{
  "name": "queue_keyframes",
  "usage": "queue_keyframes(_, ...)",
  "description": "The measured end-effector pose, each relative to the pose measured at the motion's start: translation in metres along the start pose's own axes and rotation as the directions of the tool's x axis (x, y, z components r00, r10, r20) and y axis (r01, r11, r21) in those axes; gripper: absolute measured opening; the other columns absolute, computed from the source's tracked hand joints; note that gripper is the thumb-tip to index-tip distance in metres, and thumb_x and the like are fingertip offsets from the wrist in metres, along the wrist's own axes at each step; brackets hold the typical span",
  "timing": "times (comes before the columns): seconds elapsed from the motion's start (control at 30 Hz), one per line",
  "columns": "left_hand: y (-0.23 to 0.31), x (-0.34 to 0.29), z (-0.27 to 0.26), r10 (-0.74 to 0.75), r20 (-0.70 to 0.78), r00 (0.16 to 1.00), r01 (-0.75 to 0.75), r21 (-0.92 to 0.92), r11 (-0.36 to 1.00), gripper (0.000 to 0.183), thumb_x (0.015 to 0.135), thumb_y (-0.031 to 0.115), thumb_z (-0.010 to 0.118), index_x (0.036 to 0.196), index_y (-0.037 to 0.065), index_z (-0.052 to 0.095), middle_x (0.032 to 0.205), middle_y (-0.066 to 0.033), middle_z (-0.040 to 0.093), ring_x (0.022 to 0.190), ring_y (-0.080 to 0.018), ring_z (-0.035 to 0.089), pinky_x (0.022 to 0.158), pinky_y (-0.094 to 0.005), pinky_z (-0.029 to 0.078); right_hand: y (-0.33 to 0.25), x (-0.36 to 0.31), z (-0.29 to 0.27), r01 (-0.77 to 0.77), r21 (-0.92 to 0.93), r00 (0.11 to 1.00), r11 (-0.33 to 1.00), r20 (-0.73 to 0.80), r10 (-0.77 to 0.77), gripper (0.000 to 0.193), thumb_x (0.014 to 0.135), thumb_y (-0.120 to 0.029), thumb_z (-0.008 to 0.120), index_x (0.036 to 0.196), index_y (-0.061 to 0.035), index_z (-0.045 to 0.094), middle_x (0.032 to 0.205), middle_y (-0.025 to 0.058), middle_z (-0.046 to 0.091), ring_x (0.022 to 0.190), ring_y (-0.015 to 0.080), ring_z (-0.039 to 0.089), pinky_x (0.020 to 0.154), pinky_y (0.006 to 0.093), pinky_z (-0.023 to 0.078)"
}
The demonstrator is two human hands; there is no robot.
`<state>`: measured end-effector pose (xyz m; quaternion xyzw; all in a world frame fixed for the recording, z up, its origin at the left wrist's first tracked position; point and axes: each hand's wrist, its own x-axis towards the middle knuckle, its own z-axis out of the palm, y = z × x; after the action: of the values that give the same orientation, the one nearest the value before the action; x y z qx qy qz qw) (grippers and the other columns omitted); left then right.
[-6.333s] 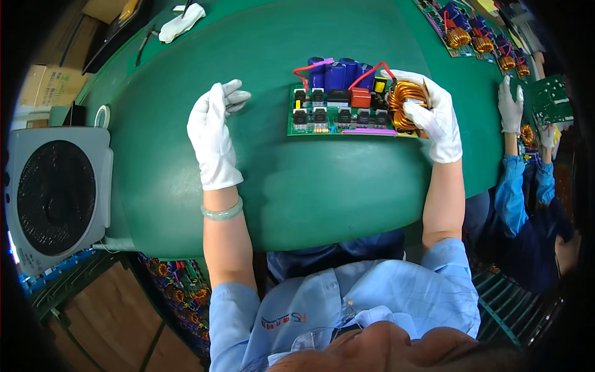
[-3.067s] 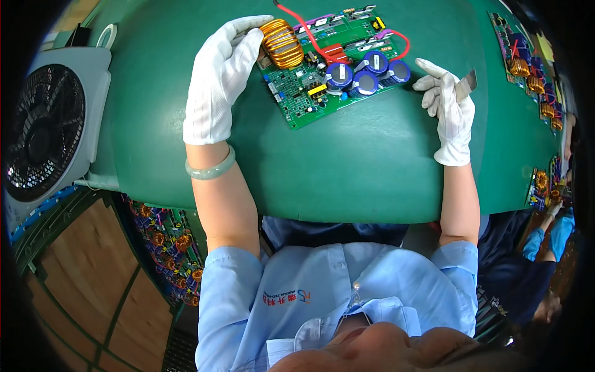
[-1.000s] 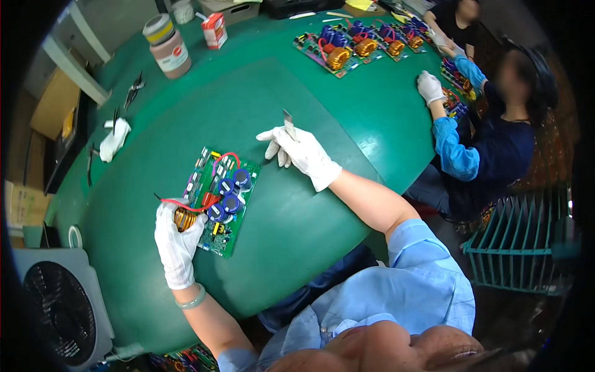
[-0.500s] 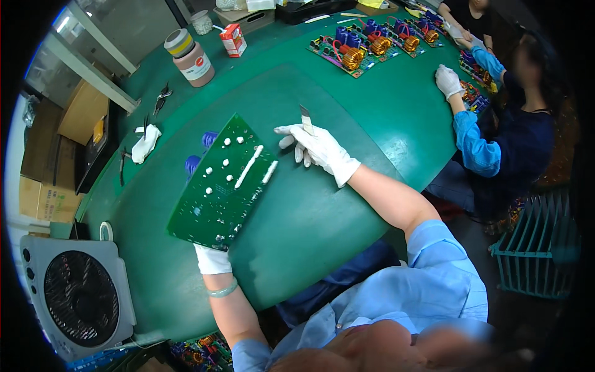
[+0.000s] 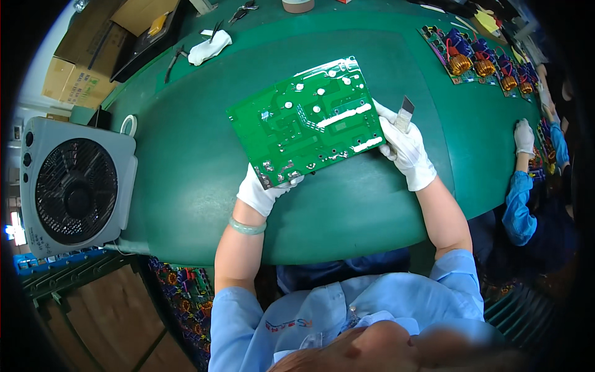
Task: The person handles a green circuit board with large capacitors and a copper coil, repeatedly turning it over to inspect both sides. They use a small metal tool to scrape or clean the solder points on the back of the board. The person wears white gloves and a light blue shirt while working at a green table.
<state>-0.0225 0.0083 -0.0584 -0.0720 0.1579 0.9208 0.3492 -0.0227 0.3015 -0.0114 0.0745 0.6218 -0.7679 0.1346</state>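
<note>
A green circuit board [image 5: 273, 133], its solder side facing up, is held tilted above the table. White blobs and two white strips mark that side. My left hand [image 5: 255, 192], in a white glove, grips the lower left corner, with some fingers hidden beneath. At the right edge my gloved right hand [image 5: 409, 152] is closed, fingertips against the board. A flat metal scraper blade [image 5: 406, 110] with a pale wrapped handle sticks up from between that hand's fingers.
The green mat [image 5: 186, 167] covers the table. A grey box fan [image 5: 77, 186] stands at left. Beyond lie a white cloth [image 5: 209, 48] and pliers [image 5: 243, 11]. Several populated boards [image 5: 462, 62] line the back right. A co-worker's gloved hand [image 5: 524, 136] is at far right.
The view has swung left and down. The board has turned to lie more crosswise, tilted toward me. My right hand, apart from it before, now touches its right edge, still with the scraper.
</note>
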Motion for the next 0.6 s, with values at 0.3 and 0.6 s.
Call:
queue_keyframes(0.3, -0.001, -0.001, 0.002, 0.098, -0.245, 0.965, -0.043, 0.222, 0.974, 0.04, 0.103, 0.039, 0.04, 0.118, 0.008, 0.061, 0.103, -0.0114, 0.069, 0.079, -0.0238, 0.069, 0.053, -0.0334, 0.054, 0.006, 0.007, -0.012, 0.076, -0.037, 0.997, 0.996, 0.024, -0.075, 0.047, 0.096, -0.029, 0.066, 0.138, -0.0094, 0.06, 0.075, -0.0078, 0.053, 0.058, 0.0012, 0.039, 0.049, 0.0173, 0.029)
queue_keyframes(0.6, 0.001, 0.008, -0.011, 0.028, 0.041, 0.999, -0.033, 0.147, 0.989, 0.041, 0.104, 0.029, 0.042, 0.134, 0.004, 0.054, 0.125, -0.0161, 0.065, 0.104, -0.028, 0.07, 0.073, -0.0406, 0.063, 0.013, 0.008, -0.015, 0.177, -0.089, 0.984, 0.98, -0.007, -0.178, 0.046, 0.098, -0.022, 0.06, 0.138, 0.0004, 0.056, 0.073, -0.0033, 0.06, 0.05, 0.0013, 0.04, 0.044, 0.0166, 0.027)
